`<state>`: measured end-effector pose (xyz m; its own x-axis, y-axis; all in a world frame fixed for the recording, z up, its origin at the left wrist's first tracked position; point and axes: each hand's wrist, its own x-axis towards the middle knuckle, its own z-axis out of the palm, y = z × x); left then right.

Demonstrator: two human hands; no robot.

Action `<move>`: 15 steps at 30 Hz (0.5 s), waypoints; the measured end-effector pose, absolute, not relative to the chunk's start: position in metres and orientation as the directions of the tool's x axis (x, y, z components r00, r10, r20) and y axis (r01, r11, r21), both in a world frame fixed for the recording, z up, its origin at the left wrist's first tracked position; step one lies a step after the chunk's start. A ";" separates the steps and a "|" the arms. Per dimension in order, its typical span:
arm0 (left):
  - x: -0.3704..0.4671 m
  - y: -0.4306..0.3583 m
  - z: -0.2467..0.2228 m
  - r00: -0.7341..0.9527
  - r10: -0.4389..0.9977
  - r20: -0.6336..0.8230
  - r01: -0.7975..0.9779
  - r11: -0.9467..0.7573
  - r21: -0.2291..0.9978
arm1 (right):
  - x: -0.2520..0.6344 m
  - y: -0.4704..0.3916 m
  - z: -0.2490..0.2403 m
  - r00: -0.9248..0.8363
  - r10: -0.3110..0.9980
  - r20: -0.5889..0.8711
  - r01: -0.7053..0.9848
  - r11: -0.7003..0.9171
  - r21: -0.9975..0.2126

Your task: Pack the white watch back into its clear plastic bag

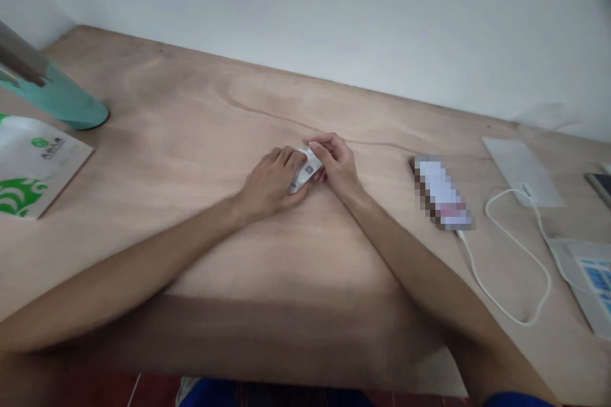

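Note:
Both of my hands meet at the middle of a wooden table point(191, 127). Between them is a small white packet point(307, 172) with a printed square code on it, lying low on the tabletop. My left hand point(270, 184) grips its near left end, fingers curled over it. My right hand point(337, 162) pinches its far right end with thumb and fingertips. Most of the packet is hidden under my fingers.
A teal cylinder point(62, 102) lies at the far left, beside a white and green printed bag point(33, 168). To the right lie a phone point(442, 194) on a white cable point(515, 267), a flat white sheet point(522, 172) and a plastic sleeve point(589, 283). A white wall backs the table.

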<state>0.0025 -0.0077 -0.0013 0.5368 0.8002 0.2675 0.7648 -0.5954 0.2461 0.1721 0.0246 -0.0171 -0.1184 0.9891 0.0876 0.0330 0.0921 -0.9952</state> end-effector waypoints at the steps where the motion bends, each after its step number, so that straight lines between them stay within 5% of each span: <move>1: 0.003 -0.008 -0.001 0.536 0.801 0.267 0.765 -0.595 0.248 | 0.172 0.025 -0.018 -0.117 0.989 0.091 0.036 0.096 -0.995; 15: 0.005 -0.010 0.001 0.521 0.818 0.245 0.770 -0.574 0.279 | 0.173 0.025 -0.022 -0.099 0.990 0.101 0.081 0.110 -0.991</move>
